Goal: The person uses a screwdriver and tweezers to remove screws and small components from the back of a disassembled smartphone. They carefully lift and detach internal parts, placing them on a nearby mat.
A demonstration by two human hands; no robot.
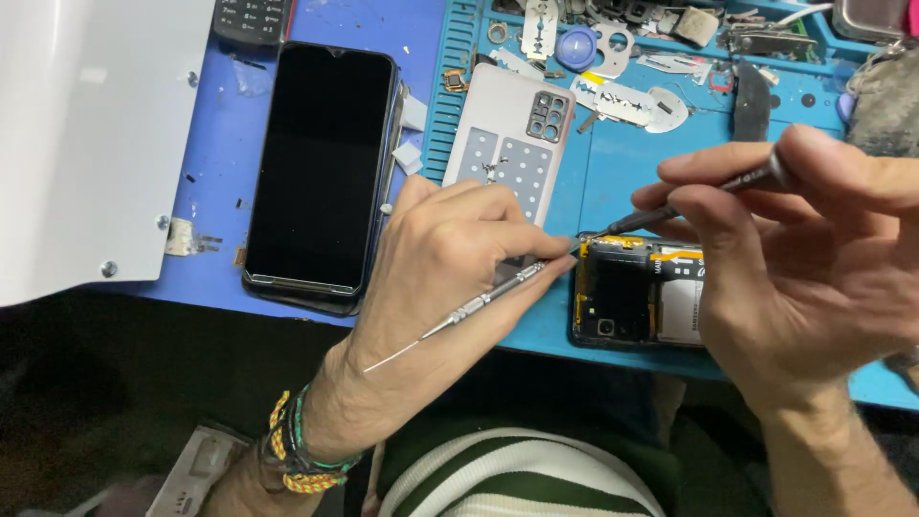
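Observation:
My left hand (pixel 450 263) grips a thin silver metal tool (pixel 479 306) whose tip reaches the upper left corner of an opened phone body (pixel 632 292) with exposed boards and yellow edging. My right hand (pixel 814 249) holds a dark screwdriver (pixel 708 191) like a pen, its tip at the same corner of the phone. The opened phone lies at the front edge of a blue work mat (pixel 603 163). A pale phone back cover (pixel 512 144) with a camera cutout and small screws on it lies just behind my left hand.
A black phone screen (pixel 321 168) lies face up to the left on a blue surface. A white panel (pixel 86 134) fills the far left. Razor blades (pixel 627 101), a blue round piece (pixel 576 46) and several metal parts crowd the mat's back.

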